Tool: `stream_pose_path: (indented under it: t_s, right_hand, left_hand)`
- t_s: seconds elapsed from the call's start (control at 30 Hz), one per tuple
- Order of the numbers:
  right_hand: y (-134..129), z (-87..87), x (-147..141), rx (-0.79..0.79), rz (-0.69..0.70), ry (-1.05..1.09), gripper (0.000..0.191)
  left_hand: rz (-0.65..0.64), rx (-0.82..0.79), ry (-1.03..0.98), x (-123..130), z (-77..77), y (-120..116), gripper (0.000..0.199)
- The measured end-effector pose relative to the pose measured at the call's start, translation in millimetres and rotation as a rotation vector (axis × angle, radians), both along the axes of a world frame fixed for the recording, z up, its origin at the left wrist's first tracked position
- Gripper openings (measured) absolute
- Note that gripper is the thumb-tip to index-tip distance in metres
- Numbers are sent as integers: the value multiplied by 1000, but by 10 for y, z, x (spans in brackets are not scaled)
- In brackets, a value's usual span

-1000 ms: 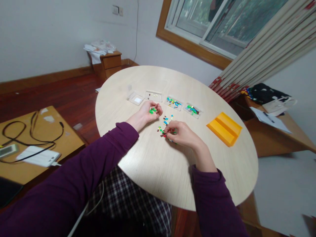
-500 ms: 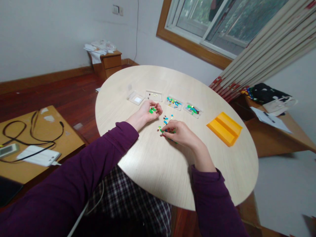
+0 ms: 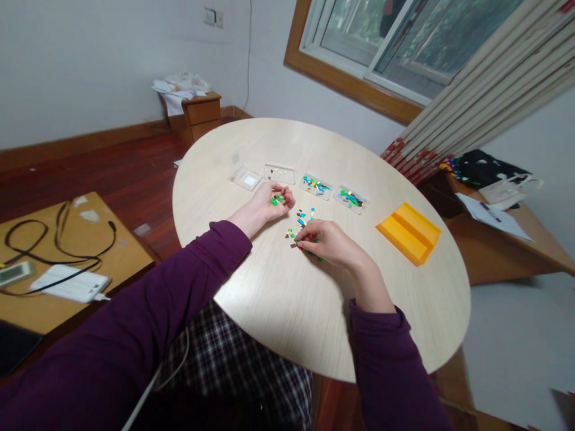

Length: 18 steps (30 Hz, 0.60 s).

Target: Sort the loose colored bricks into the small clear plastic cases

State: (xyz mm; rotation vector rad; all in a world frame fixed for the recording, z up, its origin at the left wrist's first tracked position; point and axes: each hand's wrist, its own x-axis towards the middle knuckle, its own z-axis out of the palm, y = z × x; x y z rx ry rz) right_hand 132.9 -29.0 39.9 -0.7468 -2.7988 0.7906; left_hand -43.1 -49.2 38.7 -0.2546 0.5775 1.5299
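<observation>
My left hand [image 3: 269, 202] is turned palm up with its fingers curled around several green pieces [image 3: 276, 200]. Over a loose pile of small coloured pieces [image 3: 291, 234] on the round table [image 3: 265, 287], my right hand [image 3: 330, 241] has its thumb and fingertips pinched together. A small green piece seems to be between those fingertips, while other pieces lie partly hidden beneath the hand. More blue, brown and yellow pieces [image 3: 302, 222] are scattered just beyond it.
Clear boxes holding coloured pieces [image 3: 315, 186] [image 3: 350, 199] stand behind my hands. Left of them are a box with few pieces [image 3: 279, 173] and one with a white square [image 3: 247, 178]. A yellow tray [image 3: 409, 233] lies at the right.
My right fingertips have shifted very slightly to the right over the pile. My left hand is almost unchanged, still cupping the green pieces.
</observation>
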Motion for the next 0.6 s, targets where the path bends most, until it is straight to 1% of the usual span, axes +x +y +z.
stream_pose_path:
  t_s: [0.27, 0.43, 0.6]
  right_hand:
    - [-63, 29, -42, -26, -36, -24, 15]
    - [-88, 46, -53, -7, -57, -59, 14]
    - [-78, 25, -47, 27, -45, -78, 13]
  left_hand:
    - [8, -10, -14, 1, 5, 5, 19]
    - [23, -28, -41, 12, 24, -6, 20]
    - [14, -12, -56, 2, 4, -3, 19]
